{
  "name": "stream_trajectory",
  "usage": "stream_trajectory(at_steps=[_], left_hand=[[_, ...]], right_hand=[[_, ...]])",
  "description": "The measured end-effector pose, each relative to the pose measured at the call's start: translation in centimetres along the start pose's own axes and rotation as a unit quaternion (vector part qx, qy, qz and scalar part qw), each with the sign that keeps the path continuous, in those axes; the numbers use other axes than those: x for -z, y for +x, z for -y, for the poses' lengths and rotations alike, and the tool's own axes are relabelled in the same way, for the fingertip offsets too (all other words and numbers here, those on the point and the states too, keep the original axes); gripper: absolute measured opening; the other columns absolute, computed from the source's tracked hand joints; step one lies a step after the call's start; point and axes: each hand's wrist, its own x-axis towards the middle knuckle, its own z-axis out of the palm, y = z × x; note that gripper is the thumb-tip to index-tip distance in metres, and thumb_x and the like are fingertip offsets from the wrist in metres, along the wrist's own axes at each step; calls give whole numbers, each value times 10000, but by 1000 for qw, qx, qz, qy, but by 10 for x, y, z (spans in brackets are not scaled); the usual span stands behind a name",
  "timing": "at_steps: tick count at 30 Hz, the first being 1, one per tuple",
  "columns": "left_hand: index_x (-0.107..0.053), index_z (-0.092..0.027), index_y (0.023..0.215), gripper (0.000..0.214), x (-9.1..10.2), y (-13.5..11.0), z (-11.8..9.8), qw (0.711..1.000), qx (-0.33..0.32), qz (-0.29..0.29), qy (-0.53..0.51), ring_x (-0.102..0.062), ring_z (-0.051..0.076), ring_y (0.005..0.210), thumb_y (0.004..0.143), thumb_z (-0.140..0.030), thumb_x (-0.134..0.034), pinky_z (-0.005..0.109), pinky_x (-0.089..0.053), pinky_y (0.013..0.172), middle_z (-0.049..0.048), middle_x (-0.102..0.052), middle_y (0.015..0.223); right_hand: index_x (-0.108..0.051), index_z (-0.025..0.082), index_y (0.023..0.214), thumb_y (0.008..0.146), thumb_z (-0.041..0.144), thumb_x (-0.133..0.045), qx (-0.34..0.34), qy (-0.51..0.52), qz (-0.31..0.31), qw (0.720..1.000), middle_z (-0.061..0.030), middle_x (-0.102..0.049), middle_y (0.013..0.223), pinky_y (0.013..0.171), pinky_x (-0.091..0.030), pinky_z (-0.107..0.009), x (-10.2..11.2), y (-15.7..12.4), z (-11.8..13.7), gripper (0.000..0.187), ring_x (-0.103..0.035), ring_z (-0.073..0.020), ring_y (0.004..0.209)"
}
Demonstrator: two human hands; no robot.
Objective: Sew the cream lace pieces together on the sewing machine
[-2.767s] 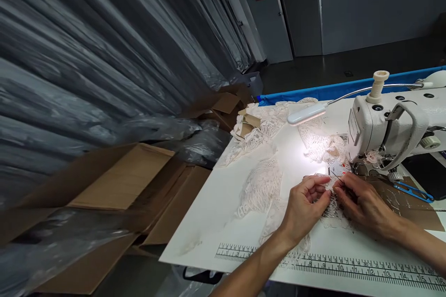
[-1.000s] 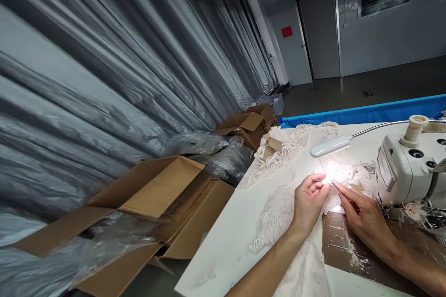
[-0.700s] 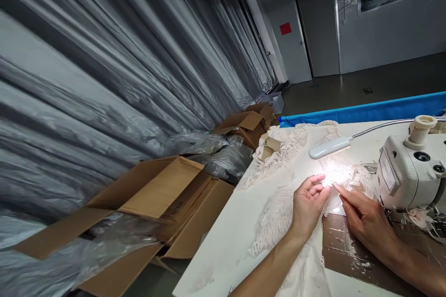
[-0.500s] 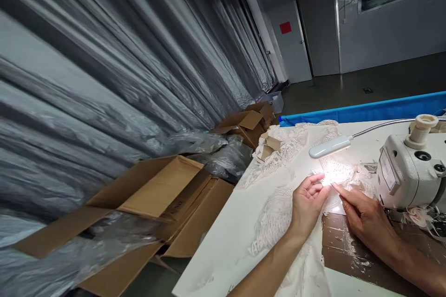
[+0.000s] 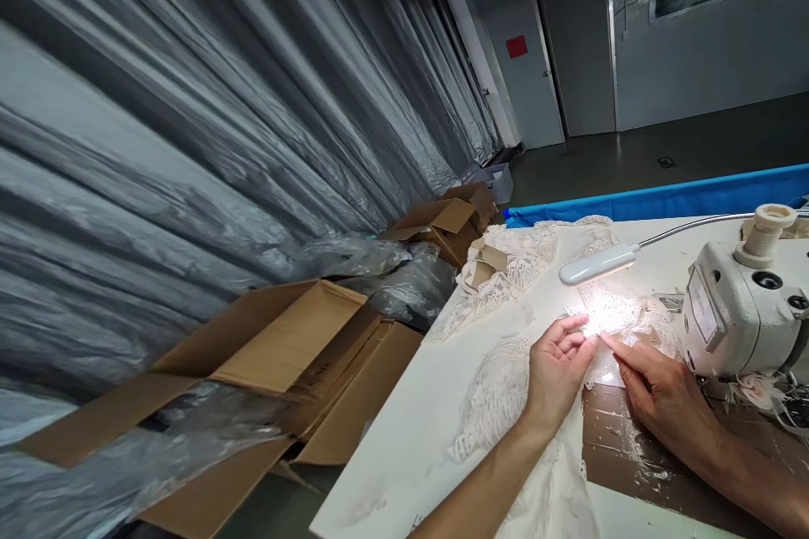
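White lace fabric (image 5: 616, 316) lies under a bright lamp (image 5: 597, 264), its middle washed out by the glare. My left hand (image 5: 559, 358) pinches the near edge of this lace, fingers curled. Close beside it, my right hand (image 5: 657, 383) has thumb and index finger together on the same edge. Both hands are left of the sewing machine head (image 5: 746, 312). More lace (image 5: 496, 392) spreads over the white table (image 5: 404, 446) by my left forearm and hangs down toward me.
Another lace pile (image 5: 531, 257) with a torn cardboard piece (image 5: 488, 261) lies at the table's far left corner. Open cardboard boxes (image 5: 291, 337) and plastic bags (image 5: 417, 282) stand on the floor to the left. Brown tape-covered board (image 5: 623, 446) sits before the machine.
Almost nothing differs. The whole view has shifted very slightly, while both hands keep the same grip on the lace.
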Motion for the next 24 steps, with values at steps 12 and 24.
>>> stream_trajectory(at_steps=[12, 24], left_hand=[[-661, -128, 919, 360, -1, -1, 0, 1000, 0, -4, -4, -557, 98, 624, 602, -268, -756, 216, -479, 659, -9, -598, 647], [-655, -130, 919, 391, -1, -3, -6, 999, 32, -8, -24, -539, 89, 613, 578, -283, -772, 206, -456, 642, -21, -585, 639]], right_hand=[[-662, 166, 1070, 903, 174, -347, -3, 16, -7, 1000, -21, -569, 664, 524, -435, -242, 3, 3, 3, 357, -511, -142, 532], [-647, 177, 1129, 921, 198, -359, -12, 3, -8, 1000, -21, -578, 673, 534, -436, -239, -3, -4, -4, 357, -561, -155, 594]])
